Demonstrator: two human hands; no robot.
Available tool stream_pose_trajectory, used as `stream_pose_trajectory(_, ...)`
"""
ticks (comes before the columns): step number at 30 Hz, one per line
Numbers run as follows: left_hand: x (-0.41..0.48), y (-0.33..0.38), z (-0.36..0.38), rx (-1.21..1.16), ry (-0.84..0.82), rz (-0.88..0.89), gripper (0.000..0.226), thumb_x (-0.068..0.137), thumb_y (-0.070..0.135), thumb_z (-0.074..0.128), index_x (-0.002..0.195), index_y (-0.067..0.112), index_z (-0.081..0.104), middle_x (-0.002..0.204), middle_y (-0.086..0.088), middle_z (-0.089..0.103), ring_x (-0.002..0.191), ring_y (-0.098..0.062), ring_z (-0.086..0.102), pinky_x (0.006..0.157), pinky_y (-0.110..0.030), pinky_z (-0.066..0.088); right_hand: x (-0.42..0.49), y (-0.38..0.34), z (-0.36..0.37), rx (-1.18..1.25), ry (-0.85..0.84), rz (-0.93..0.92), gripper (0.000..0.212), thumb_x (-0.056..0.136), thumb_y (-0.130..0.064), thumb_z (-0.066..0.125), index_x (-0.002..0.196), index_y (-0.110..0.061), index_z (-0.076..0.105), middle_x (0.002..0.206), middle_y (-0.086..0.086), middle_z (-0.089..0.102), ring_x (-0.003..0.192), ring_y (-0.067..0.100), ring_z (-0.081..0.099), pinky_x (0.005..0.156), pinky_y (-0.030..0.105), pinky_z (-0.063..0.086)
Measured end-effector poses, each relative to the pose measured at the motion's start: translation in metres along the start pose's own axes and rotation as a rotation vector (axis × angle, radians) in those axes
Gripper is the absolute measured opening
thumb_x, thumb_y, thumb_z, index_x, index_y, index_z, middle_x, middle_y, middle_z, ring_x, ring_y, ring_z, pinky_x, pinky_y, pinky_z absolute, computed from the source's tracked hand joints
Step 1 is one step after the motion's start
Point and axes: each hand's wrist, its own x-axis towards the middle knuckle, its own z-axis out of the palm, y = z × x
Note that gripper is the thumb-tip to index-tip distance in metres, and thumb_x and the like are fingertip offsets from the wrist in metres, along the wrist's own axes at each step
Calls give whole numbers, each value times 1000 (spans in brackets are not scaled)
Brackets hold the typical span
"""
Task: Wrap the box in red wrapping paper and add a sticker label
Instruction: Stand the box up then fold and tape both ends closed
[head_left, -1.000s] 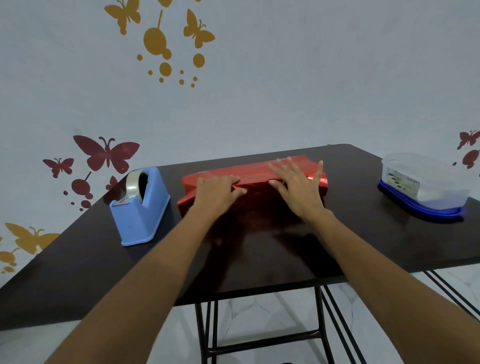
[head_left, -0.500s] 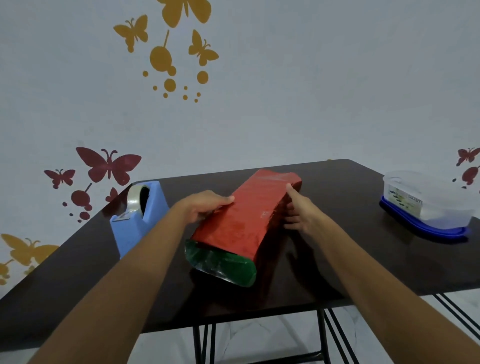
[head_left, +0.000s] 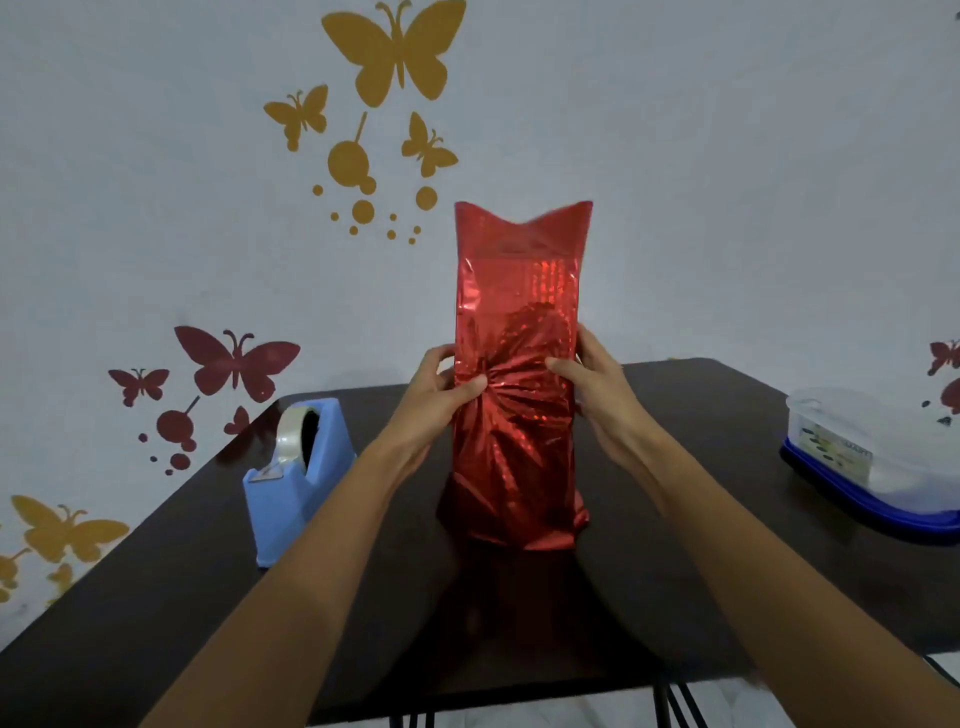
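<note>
Standing on end, the red-papered box (head_left: 519, 312) was gripped by left hand (head_left: 436, 400) and right hand (head_left: 597, 395); folding and taping its loose paper ends was judged next.

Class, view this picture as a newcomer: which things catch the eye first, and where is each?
The shiny red wrapped box stands upright on the table, gripped at its sides by the left hand and right hand. A blue tape dispenser sits to its left; a clear tub lies at the right edge.
</note>
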Motion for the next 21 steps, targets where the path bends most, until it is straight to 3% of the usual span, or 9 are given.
stream_pose_trajectory(2, -4, 3, -2, -50, -2, 78, 45, 89, 1, 60, 125, 20, 40, 115, -7, 62, 96, -15, 65, 77, -22, 55, 1, -11, 5, 17, -44, -105, 55, 88, 3, 53, 135, -25, 46, 126, -5, 59, 111, 5, 59, 84, 17, 49)
stream_pose_trajectory(5, -15, -2, -7, -51, 3, 136, 48, 88, 2, 61, 122, 25, 37, 117, -4, 60, 99, -12, 65, 76, -21, 55, -9, -16, 13, 64, -103, -152, 57, 86, 8, 53, 127, -31, 44, 124, -11, 56, 107, -5, 58, 82, 13, 48)
stream_pose_trajectory(9, -32, -23, -11, -34, 11, 137, 50, 85, 4, 64, 119, 31, 38, 121, -3, 57, 109, -11, 60, 77, -20, 54, -24, 6, 12, 96, -147, -138, 56, 85, 6, 57, 127, -29, 44, 127, -8, 55, 110, -2, 58, 85, 16, 49)
stream_pose_trajectory(13, -43, -35, -9, -46, 7, 102, 51, 85, 3, 64, 118, 32, 37, 126, -8, 55, 115, -16, 57, 76, -20, 54, -35, 21, 11, 94, -182, -106, 56, 84, -6, 62, 127, -36, 44, 128, -8, 56, 114, 5, 57, 85, 21, 51)
stream_pose_trajectory(17, -46, -33, -6, -11, -30, 106, 45, 88, 2, 61, 113, 32, 38, 126, -8, 54, 110, -10, 58, 73, -16, 52, -39, 27, 9, 106, -168, -67, 55, 85, -12, 60, 127, -42, 40, 131, -9, 53, 116, 3, 56, 85, 21, 51)
stream_pose_trajectory(21, -51, -34, -1, 45, -58, 119, 47, 90, 4, 59, 119, 32, 34, 129, -7, 52, 115, -9, 55, 77, -14, 51, -47, 36, 7, 101, -119, -9, 66, 80, -29, 69, 133, -41, 32, 138, -6, 46, 121, 8, 51, 90, 27, 49)
